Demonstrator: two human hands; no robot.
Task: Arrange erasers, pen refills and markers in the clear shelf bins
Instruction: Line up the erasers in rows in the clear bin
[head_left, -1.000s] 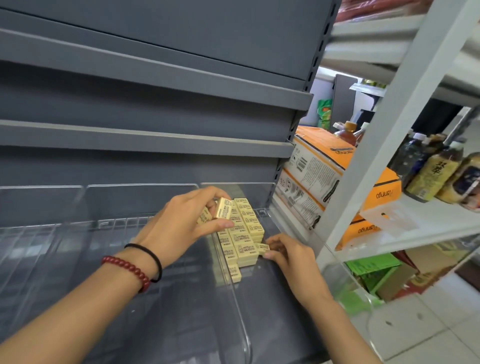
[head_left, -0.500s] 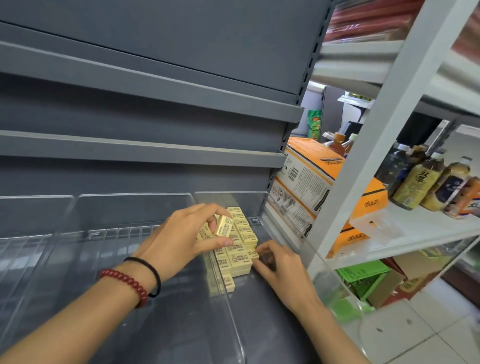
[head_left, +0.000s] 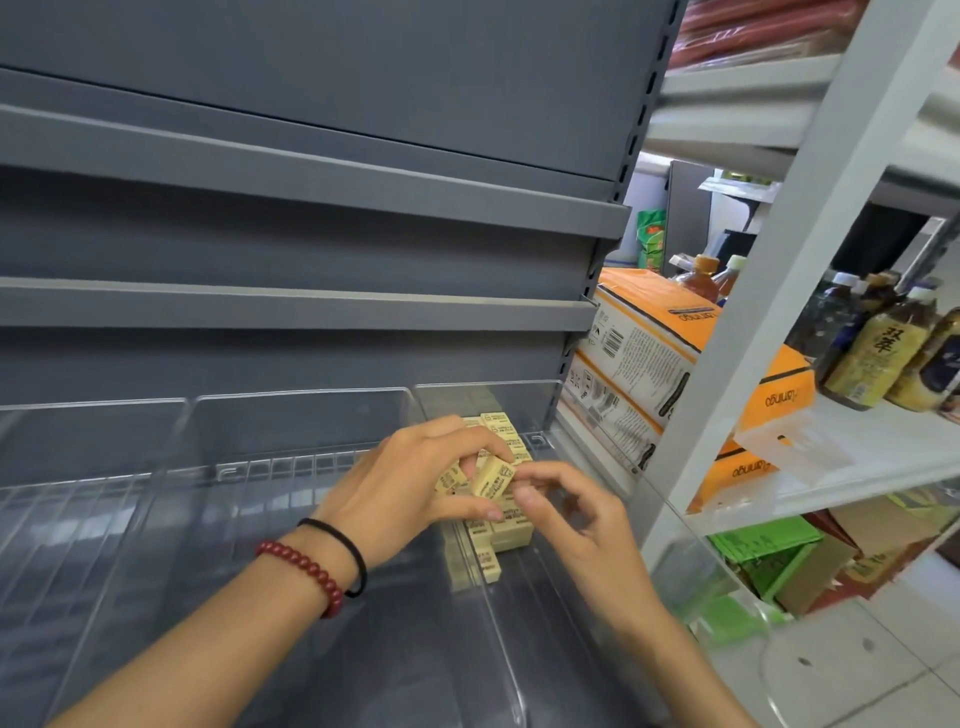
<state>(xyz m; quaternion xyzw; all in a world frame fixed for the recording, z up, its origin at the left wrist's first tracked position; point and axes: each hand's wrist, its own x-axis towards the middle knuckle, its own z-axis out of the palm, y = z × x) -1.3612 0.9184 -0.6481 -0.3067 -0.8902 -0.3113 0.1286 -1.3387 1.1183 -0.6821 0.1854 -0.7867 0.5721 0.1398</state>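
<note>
Erasers (head_left: 513, 530) — pale yellow, dark print. Shelves (head_left: 311, 306) — plain grey. Bead bracelet (head_left: 301, 569): dark red. Hair tie (head_left: 358, 561): black. Cartons (head_left: 649, 353): orange and white.

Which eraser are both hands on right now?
The tilted eraser raised above the rows: the left hand grips it and the right hand pinches its end. The stacked erasers lie flat in the clear bin.

The brown drink bottle with the yellow label (head_left: 878, 345) is showing two dark Chinese characters, 双萃. The orange-and-white cardboard boxes (head_left: 649, 358) are carrying a barcode (head_left: 613, 343) and upside-down dark lettering that is staying unclear. The pale yellow rectangular erasers (head_left: 491, 478) are bearing print too small to read.
</note>
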